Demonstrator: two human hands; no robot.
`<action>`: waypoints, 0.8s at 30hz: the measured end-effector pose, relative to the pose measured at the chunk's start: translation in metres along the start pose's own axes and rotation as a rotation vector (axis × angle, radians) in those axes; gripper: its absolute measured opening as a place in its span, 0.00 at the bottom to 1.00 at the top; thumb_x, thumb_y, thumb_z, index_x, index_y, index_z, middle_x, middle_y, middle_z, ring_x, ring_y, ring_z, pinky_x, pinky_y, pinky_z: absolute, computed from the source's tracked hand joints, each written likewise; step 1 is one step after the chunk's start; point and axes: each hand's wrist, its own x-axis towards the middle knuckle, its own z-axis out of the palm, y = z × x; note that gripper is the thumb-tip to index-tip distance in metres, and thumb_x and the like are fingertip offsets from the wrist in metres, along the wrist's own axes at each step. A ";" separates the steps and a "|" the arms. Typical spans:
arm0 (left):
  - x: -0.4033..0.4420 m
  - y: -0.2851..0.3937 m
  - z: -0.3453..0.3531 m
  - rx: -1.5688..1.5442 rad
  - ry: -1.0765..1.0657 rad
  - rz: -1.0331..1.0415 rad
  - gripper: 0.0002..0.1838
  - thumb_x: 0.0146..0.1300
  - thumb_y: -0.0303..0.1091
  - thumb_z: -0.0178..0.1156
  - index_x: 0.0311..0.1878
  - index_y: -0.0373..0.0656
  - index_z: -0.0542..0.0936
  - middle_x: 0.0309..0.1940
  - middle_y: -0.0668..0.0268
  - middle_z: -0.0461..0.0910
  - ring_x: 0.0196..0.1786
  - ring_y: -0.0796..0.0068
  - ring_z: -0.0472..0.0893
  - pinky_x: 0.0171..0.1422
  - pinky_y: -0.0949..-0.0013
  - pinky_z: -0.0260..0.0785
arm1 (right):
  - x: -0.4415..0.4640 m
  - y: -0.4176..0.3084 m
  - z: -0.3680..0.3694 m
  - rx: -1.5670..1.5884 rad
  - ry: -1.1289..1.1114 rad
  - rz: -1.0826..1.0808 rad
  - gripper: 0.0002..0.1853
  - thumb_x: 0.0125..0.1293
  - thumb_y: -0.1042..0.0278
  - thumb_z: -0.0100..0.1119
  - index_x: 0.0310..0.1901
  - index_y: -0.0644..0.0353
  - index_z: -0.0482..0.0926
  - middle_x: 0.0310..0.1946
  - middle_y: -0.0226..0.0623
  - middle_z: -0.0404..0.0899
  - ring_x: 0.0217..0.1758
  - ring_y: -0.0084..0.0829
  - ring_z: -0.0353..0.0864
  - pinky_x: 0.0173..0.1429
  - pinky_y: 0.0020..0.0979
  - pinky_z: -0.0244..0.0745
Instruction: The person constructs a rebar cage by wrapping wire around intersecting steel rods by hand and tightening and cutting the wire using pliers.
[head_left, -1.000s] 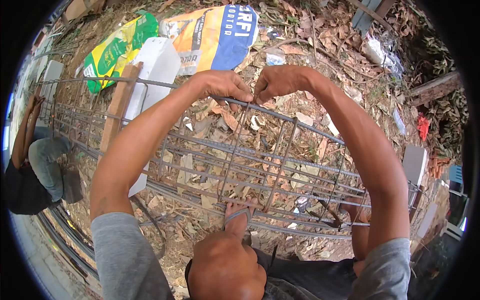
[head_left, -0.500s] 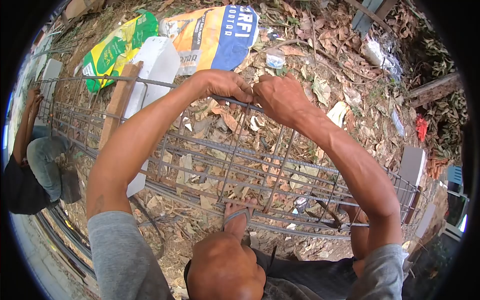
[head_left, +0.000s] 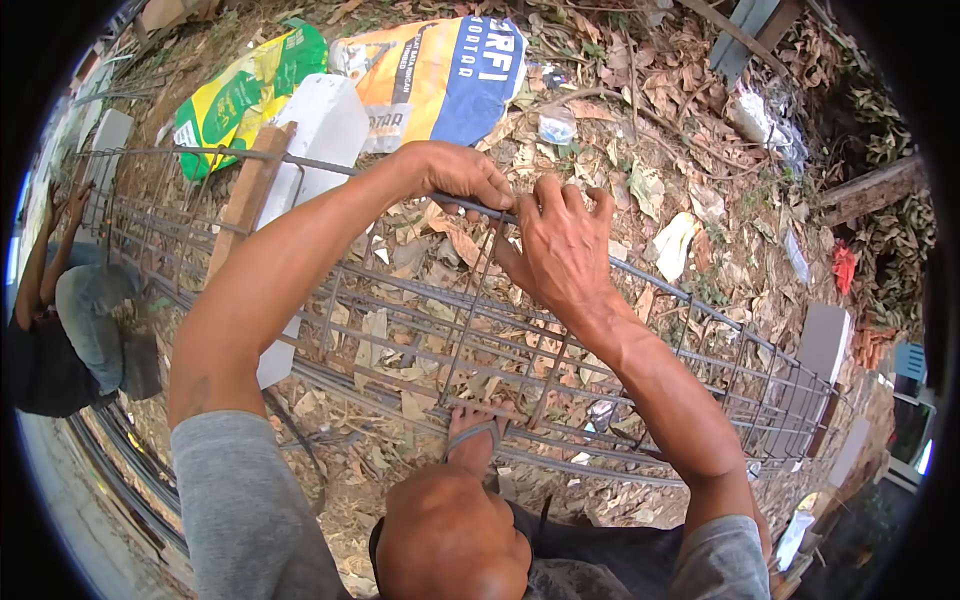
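Note:
A long rebar cage (head_left: pixel 470 335) of steel bars and thin stirrups runs across the view, at a slant. My left hand (head_left: pixel 462 178) is closed around its upper steel bar, thumb pointing right. Just right of it, my right hand (head_left: pixel 568 240) meets the same bar where a stirrup (head_left: pixel 468 315) joins it. Its fingers are bent over the joint and its thumb is below the bar. What lies between those fingertips is too small or hidden to make out.
A white block (head_left: pixel 318 115) and wooden piece (head_left: pixel 245 200) stand at the cage's left part; a grey block (head_left: pixel 822 345) is at its right end. Mortar bag (head_left: pixel 440 80) and green-yellow bag (head_left: pixel 250 100) lie behind. At far left, another person's hands (head_left: pixel 68 205) are near the cage.
My right hand has turned from a tight fist to raised, bent fingers, and its forearm has swung left. My left hand stays on the bar. The other person's hands have shifted slightly.

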 end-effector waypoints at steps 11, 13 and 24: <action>-0.003 0.001 0.002 0.000 0.015 0.015 0.16 0.71 0.44 0.66 0.56 0.49 0.87 0.34 0.77 0.87 0.29 0.91 0.81 0.26 0.82 0.64 | 0.047 0.038 -0.011 0.475 -0.557 0.198 0.11 0.67 0.61 0.66 0.41 0.58 0.91 0.34 0.51 0.89 0.39 0.46 0.89 0.47 0.44 0.80; -0.003 0.002 0.002 -0.006 0.041 -0.005 0.16 0.72 0.43 0.65 0.57 0.49 0.87 0.35 0.77 0.87 0.29 0.91 0.81 0.26 0.83 0.64 | 0.058 0.046 -0.016 0.557 -0.663 0.176 0.13 0.67 0.60 0.67 0.41 0.61 0.91 0.33 0.52 0.88 0.38 0.47 0.89 0.47 0.45 0.80; 0.000 0.005 0.004 0.082 0.119 -0.051 0.19 0.71 0.44 0.65 0.61 0.49 0.86 0.35 0.77 0.87 0.28 0.89 0.79 0.26 0.79 0.65 | 0.097 0.053 -0.008 0.250 -0.780 -0.039 0.15 0.71 0.61 0.61 0.47 0.63 0.89 0.35 0.47 0.88 0.38 0.44 0.87 0.47 0.43 0.77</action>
